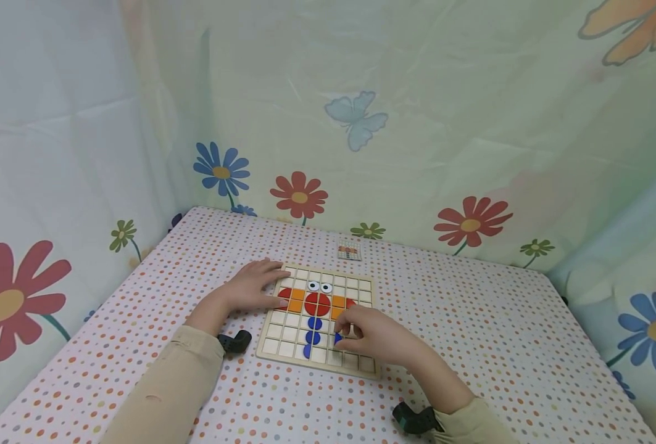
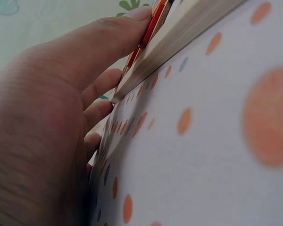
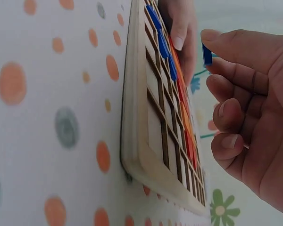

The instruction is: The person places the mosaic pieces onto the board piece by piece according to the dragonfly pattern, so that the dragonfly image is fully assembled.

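A square wooden grid board (image 1: 319,366) lies on the table, with red, orange and blue pieces and two round eye pieces set in its cells. My left hand (image 1: 252,287) rests at the board's left edge, fingers spread, its thumb near a red piece (image 1: 286,293). Above the board's right part, my right hand (image 1: 376,333) pinches a small blue piece (image 3: 207,55) between thumb and index finger; the other fingers curl loosely. Blue pieces (image 1: 313,337) run down the middle columns below a red circle (image 1: 317,304). The right hand partly covers the right-side orange and red pieces.
Behind the board lies a small picture card (image 1: 349,250) showing a similar grid pattern. The dotted tablecloth (image 1: 472,320) spreads around the board, and flowered curtains (image 1: 394,185) stand at the back and sides. Black wrist devices (image 1: 413,419) sit at both wrists.
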`<action>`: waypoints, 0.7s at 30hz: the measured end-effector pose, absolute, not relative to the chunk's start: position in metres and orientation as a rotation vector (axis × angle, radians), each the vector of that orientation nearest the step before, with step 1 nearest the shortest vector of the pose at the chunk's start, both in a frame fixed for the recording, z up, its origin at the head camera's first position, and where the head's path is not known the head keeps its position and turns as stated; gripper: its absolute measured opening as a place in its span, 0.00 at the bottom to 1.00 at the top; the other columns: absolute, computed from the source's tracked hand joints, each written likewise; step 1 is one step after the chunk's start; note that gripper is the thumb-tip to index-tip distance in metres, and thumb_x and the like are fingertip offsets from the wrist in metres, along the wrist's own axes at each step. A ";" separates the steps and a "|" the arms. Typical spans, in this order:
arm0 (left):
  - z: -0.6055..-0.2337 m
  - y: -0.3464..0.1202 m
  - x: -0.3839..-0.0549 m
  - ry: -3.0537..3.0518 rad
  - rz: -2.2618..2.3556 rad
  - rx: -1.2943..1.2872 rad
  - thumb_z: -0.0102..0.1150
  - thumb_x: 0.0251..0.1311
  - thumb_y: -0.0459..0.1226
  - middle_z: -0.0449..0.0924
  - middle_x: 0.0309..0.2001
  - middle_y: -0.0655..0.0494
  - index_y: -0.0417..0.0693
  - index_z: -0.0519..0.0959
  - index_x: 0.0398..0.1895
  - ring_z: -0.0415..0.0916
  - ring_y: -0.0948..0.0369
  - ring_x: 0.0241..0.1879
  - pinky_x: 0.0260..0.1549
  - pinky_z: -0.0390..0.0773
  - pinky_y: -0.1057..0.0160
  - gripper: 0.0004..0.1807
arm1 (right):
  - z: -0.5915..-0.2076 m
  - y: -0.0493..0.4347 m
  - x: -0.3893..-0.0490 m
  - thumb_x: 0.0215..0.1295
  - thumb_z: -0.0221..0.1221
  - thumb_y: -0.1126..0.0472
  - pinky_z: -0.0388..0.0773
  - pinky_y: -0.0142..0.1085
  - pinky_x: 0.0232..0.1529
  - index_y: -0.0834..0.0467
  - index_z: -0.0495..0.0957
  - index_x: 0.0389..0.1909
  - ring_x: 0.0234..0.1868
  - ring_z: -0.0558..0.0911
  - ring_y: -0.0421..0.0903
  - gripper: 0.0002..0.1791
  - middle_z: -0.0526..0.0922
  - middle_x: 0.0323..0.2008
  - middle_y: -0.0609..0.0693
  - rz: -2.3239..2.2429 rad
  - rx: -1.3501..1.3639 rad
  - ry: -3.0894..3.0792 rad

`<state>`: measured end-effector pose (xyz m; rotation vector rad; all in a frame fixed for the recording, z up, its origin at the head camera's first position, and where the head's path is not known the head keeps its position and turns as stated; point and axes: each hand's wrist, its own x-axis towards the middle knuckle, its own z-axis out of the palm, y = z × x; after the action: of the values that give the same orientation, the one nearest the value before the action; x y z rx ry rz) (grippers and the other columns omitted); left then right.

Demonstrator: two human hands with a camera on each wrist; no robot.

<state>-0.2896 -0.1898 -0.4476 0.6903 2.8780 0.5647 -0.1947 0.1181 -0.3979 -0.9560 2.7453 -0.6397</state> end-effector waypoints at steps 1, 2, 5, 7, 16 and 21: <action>-0.447 -0.190 -0.290 2.878 0.564 0.691 0.57 0.56 0.66 0.52 0.78 0.56 0.64 0.62 0.75 0.40 0.48 0.80 0.77 0.42 0.41 0.44 | -0.399 0.116 -0.195 0.62 0.67 0.50 0.72 0.29 0.31 0.45 0.79 0.39 0.29 0.71 0.36 0.09 0.75 0.31 0.35 -0.634 -0.962 2.747; -0.447 -0.190 -0.290 2.878 0.563 0.693 0.57 0.57 0.66 0.52 0.78 0.56 0.64 0.62 0.75 0.40 0.48 0.80 0.77 0.42 0.41 0.44 | -0.399 0.114 -0.196 0.62 0.67 0.50 0.72 0.29 0.31 0.45 0.79 0.39 0.29 0.71 0.37 0.09 0.75 0.31 0.35 -0.633 -0.967 2.744; -0.447 -0.190 -0.289 2.877 0.567 0.694 0.57 0.56 0.67 0.52 0.78 0.55 0.64 0.63 0.75 0.40 0.48 0.80 0.77 0.42 0.41 0.44 | -0.401 0.107 -0.198 0.62 0.67 0.50 0.73 0.29 0.33 0.46 0.79 0.38 0.32 0.73 0.38 0.08 0.76 0.31 0.35 -0.651 -0.966 2.725; -0.447 -0.189 -0.289 2.876 0.570 0.692 0.57 0.56 0.67 0.52 0.78 0.55 0.64 0.63 0.75 0.40 0.48 0.80 0.77 0.42 0.41 0.44 | -0.403 0.102 -0.199 0.62 0.67 0.51 0.73 0.30 0.34 0.47 0.80 0.39 0.34 0.74 0.38 0.09 0.76 0.31 0.36 -0.665 -0.949 2.707; -0.448 -0.190 -0.291 2.887 0.555 0.701 0.57 0.58 0.66 0.52 0.78 0.57 0.65 0.63 0.75 0.41 0.48 0.79 0.77 0.43 0.41 0.42 | -0.414 0.089 -0.201 0.62 0.68 0.50 0.75 0.29 0.38 0.47 0.79 0.39 0.35 0.75 0.38 0.10 0.78 0.34 0.38 -0.696 -0.924 2.649; -0.448 -0.190 -0.291 2.888 0.560 0.700 0.56 0.57 0.66 0.52 0.78 0.57 0.65 0.63 0.74 0.41 0.48 0.79 0.77 0.43 0.41 0.42 | -0.417 0.087 -0.198 0.61 0.68 0.48 0.74 0.28 0.36 0.46 0.79 0.39 0.34 0.74 0.37 0.11 0.78 0.33 0.40 -0.723 -0.946 2.613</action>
<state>-0.2906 -0.1901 -0.4478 0.7002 2.8880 0.5595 -0.1984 0.0865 -0.4172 -0.9456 2.6129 -0.7232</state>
